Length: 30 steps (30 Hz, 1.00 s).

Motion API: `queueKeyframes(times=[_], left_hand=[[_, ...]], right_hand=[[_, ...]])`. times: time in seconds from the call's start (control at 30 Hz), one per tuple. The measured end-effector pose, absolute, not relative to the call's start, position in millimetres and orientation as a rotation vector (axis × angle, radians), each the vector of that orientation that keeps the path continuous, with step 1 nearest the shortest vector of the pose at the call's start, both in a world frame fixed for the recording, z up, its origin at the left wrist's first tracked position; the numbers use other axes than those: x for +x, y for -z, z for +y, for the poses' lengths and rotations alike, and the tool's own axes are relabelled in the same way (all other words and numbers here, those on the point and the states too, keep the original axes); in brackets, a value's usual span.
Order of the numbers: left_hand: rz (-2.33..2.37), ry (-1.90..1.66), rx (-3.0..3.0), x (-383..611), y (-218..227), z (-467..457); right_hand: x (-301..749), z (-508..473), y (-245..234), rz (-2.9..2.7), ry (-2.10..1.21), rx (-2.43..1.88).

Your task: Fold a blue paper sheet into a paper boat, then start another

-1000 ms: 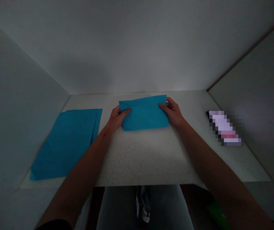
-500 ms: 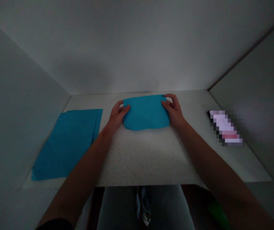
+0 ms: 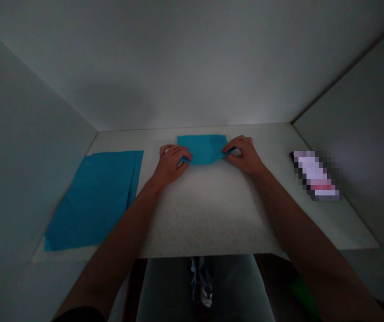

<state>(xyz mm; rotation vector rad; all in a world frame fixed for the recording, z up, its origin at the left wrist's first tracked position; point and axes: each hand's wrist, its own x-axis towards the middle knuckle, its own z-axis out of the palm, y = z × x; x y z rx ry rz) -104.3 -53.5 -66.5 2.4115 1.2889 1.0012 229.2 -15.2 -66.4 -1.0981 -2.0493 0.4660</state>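
A blue sheet of paper [image 3: 205, 150] lies near the back middle of the white table, its near edge lifted a little at the right. My left hand [image 3: 173, 162] pinches its near left corner, thumb below and fingers on top. At the near right corner, my right hand [image 3: 242, 153] grips the edge between thumb and fingers. Both hands partly cover the sheet's sides, so its corners there are hidden. To the left of my left arm lie larger blue sheets [image 3: 94, 197], one on another with edges slightly offset.
A phone [image 3: 316, 174], blurred by pixels, lies on the right of the white table [image 3: 208, 219]. Walls [image 3: 192, 62] enclose the table at the back and both sides. My legs [image 3: 165, 290] are below the front edge, and something green [image 3: 304, 295] is at lower right.
The sheet has gone from being held up facing me to lying lower and flatter on the table. My hands have shifted from its upper sides to its near corners.
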Motion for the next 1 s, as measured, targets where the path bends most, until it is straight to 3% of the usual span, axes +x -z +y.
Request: queueKeyframes(times=[0.4, 0.53, 0.73, 1.0], left_hand=[[1.226, -0.868, 2.32, -100, 78, -45], [1.347, -0.883, 2.385, -91, 81, -51], [1.453, -0.833, 2.446, -86, 83, -56], [1.365, -0.723, 2.473, -85, 81, -57]], right_hand=[[210, -23, 71, -2.038, -1.033, -0.966], [201, -23, 80, -2.067, -0.924, -1.017], [197, -23, 86, -2.201, -0.5, -1.183], [196, -22, 85, -2.34, -0.555, -1.114]])
